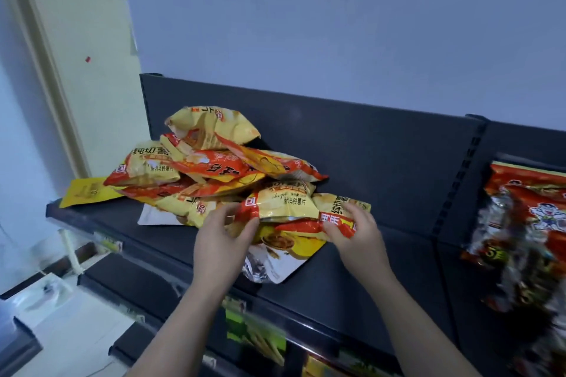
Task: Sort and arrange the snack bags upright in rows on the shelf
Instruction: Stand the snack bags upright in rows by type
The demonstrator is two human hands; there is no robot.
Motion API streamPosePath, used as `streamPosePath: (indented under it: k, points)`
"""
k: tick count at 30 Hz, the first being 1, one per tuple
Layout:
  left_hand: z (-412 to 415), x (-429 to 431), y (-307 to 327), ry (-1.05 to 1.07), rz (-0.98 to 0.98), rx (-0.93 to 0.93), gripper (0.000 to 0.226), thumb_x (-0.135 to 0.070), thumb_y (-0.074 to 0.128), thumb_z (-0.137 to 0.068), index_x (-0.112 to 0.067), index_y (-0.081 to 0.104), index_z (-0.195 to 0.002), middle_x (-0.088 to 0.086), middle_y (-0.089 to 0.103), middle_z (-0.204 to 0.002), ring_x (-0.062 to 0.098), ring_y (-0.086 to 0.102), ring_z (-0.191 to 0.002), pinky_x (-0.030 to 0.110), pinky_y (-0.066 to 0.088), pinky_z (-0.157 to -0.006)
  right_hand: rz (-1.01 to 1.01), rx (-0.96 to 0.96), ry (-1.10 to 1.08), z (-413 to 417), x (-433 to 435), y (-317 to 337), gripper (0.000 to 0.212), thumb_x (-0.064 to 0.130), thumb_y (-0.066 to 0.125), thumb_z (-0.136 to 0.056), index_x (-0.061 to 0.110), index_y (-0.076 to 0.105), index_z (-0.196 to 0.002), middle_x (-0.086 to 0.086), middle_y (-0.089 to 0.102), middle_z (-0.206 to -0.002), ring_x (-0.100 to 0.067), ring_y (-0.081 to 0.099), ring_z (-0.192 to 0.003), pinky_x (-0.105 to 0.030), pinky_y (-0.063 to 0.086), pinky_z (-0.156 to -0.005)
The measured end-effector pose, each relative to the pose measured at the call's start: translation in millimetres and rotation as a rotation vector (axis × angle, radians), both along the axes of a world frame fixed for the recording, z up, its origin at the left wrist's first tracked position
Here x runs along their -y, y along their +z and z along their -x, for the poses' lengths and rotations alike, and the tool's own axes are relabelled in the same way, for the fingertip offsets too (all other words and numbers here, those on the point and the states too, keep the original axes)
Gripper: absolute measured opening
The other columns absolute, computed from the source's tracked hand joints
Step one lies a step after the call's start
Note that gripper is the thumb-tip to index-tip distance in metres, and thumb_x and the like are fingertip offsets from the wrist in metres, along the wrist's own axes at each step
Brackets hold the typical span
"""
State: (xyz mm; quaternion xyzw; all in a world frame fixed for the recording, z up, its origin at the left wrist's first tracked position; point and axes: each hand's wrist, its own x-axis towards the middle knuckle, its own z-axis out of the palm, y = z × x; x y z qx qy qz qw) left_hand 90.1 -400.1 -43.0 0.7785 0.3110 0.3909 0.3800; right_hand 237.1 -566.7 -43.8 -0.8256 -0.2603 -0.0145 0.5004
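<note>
From the head camera, a jumbled pile of yellow-and-red potato chip bags lies flat on the dark shelf, against its back panel. The left hand pinches the red end of the front chip bag. The right hand curls its fingers round a red bag edge just beside it. Red snack packs hang in the next bay to the right.

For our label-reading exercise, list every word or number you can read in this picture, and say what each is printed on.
"原切马铃薯片": front bag, gripped by the left hand.
"纯切薯": right bag, pinched by the right hand.
"纯切薯" and "原切马铃薯片": left bag.
"5": red packs; the rest is blurred.
Unreadable: the upside-down print on the orange bag, and the shelf tags.
</note>
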Motion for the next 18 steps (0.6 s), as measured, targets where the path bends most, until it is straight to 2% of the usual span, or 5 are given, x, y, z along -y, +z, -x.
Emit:
streamPosePath:
  k: [3, 7, 13, 16, 18]
  points:
    - [-2.8, -21.1, 11.3, 0.013, 0.000, 0.061, 0.032, -0.040, 0.072, -0.085, -0.024, 0.062, -0.110, -0.010, 0.063, -0.110, 0.011, 0.057, -0.102, 0.031, 0.049, -0.081, -0.017, 0.101, -0.035, -5.9, -19.8, 18.3, 0.050, 0.030, 0.067, -0.089, 0.016, 0.054, -0.135, -0.003, 0.050, -0.139, -0.017, 0.044, -0.131, -0.039, 0.039, -0.109]
    - [-3.7, -38.8, 17.3, 0.026, -0.015, 0.082, 0.026, -0.039, 0.073, -0.084, -0.026, 0.062, -0.104, -0.012, 0.063, -0.104, 0.011, 0.058, -0.098, 0.034, 0.051, -0.080, 0.013, 0.161, 0.022, -11.7, -45.5, 41.2, 0.056, 0.032, 0.068, -0.089, 0.021, 0.049, -0.140, 0.000, 0.043, -0.147, -0.013, 0.036, -0.138, -0.030, 0.032, -0.112]
    - [-3.1, -59.8, 20.0, 0.034, -0.034, 0.061, 0.039, -0.037, 0.075, -0.082, -0.024, 0.061, -0.117, -0.009, 0.062, -0.112, 0.014, 0.056, -0.105, 0.038, 0.052, -0.087, 0.120, 0.209, 0.209, -14.0, -90.3, 70.0, 0.060, 0.035, 0.071, -0.087, 0.029, 0.048, -0.142, 0.006, 0.040, -0.149, -0.013, 0.038, -0.137, -0.037, 0.035, -0.113]
    - [-3.6, -66.2, 19.1, 0.017, -0.035, 0.045, 0.043, -0.036, 0.075, -0.083, -0.023, 0.061, -0.121, -0.008, 0.062, -0.116, 0.014, 0.056, -0.109, 0.041, 0.051, -0.092, 0.175, 0.326, 0.184, -18.0, -106.0, 76.1, 0.029, 0.039, 0.060, -0.094, 0.016, 0.072, -0.109, 0.000, 0.061, -0.121, -0.018, 0.056, -0.111, -0.037, 0.048, -0.094]
    - [-4.9, -69.9, 17.7, 0.002, -0.044, 0.045, 0.043, -0.034, 0.075, -0.083, -0.022, 0.061, -0.121, -0.007, 0.061, -0.116, 0.014, 0.056, -0.109, 0.040, 0.051, -0.093, 0.095, 0.340, 0.122, -23.3, -113.9, 84.4, 0.037, 0.034, 0.054, -0.098, 0.005, 0.066, -0.078, -0.005, 0.063, -0.084, -0.022, 0.059, -0.080, -0.037, 0.047, -0.070]
